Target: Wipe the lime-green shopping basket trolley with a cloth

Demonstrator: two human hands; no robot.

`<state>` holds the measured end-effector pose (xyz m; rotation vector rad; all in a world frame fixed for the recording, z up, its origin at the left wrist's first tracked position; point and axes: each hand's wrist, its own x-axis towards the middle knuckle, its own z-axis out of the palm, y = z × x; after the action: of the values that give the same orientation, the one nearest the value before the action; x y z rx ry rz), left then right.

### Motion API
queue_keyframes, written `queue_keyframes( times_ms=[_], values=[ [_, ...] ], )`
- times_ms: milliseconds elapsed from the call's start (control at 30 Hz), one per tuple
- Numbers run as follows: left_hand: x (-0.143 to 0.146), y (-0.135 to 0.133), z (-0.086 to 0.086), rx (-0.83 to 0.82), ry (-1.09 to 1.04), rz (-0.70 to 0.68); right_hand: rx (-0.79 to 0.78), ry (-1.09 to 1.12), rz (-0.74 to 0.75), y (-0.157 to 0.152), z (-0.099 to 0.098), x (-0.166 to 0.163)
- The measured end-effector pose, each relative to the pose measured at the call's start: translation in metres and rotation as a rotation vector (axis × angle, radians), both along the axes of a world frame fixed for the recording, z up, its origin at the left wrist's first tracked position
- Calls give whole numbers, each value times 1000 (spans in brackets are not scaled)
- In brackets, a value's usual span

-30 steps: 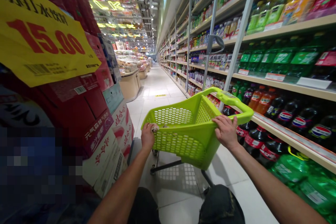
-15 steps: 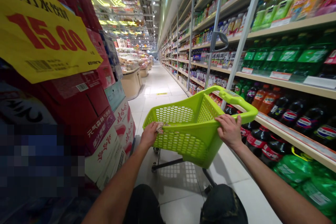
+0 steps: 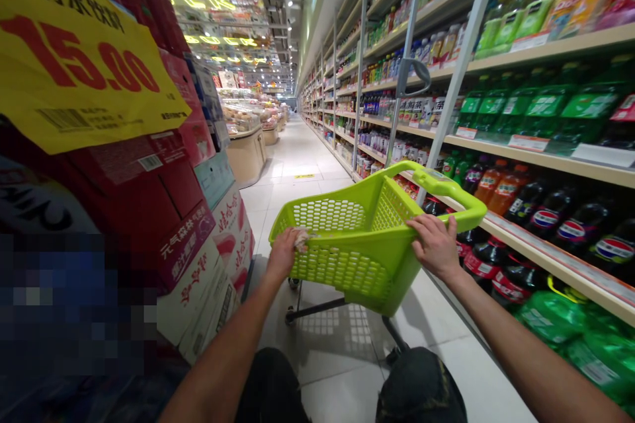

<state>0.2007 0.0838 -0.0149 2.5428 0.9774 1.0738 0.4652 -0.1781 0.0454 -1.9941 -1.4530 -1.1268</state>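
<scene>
A lime-green plastic shopping cart (image 3: 357, 258) on wheels stands tilted in the aisle in front of me. My left hand (image 3: 284, 252) presses a small pale cloth (image 3: 301, 238) against the cart's near left rim. My right hand (image 3: 434, 246) grips the cart's right rim just below its green handle (image 3: 449, 193). The basket looks empty inside. My knees in dark trousers show at the bottom edge.
Stacked red and white drink cartons (image 3: 198, 244) with a yellow 15.00 price sign (image 3: 84, 73) rise close on my left. Shelves of bottled soft drinks (image 3: 546, 218) line the right. A white tiled aisle (image 3: 302, 165) runs ahead, with display counters (image 3: 245, 152) at the far left.
My left hand with the cloth slid a little to the right along the rim. The cart and my right hand shifted slightly upward and right in view.
</scene>
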Motion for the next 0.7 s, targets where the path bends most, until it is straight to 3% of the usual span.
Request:
queue_keyframes(
  times_ms=[100, 167, 300, 367, 533, 700],
  values=[
    [-18, 12, -2, -43, -43, 156, 33, 4, 0, 3, -2, 0],
    [-9, 6, -4, -16, -33, 104, 56, 5, -2, 5, -3, 0],
    [23, -11, -5, 73, 39, -147, 35, -12, 4, 3, -4, 3],
    [20, -7, -6, 66, 30, -132, 20, -26, 9, 2, -3, 4],
    [-14, 10, -13, 48, -29, 56, 47, -2, 4, 3, -4, 3],
    [11, -14, -5, 92, -42, -18, 52, 8, 16, 5, -5, 2]
  ],
)
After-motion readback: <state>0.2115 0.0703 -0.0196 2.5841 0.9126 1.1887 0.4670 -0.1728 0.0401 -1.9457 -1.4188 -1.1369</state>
